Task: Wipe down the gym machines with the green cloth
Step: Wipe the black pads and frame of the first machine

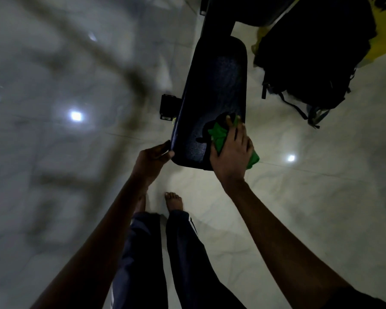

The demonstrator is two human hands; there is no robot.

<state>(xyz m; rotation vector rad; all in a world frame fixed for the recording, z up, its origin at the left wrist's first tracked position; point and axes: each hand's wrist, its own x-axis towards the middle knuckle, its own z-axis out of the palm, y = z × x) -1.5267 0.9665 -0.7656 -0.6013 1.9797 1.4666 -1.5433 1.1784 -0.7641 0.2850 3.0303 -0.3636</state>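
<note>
A long black padded bench seat (214, 90) of a gym machine runs away from me in the middle of the view. My right hand (231, 150) lies flat on the green cloth (218, 136) and presses it onto the near right end of the pad; a corner of the cloth sticks out past the pad's edge on the right. My left hand (153, 156) grips the near left corner of the pad, fingers curled round its edge.
A black backpack (310, 70) with loose straps lies on the pale tiled floor (299, 197) to the right of the bench. A black frame part (168, 107) juts out under the pad's left side. My bare feet (173, 201) stand just before the bench end.
</note>
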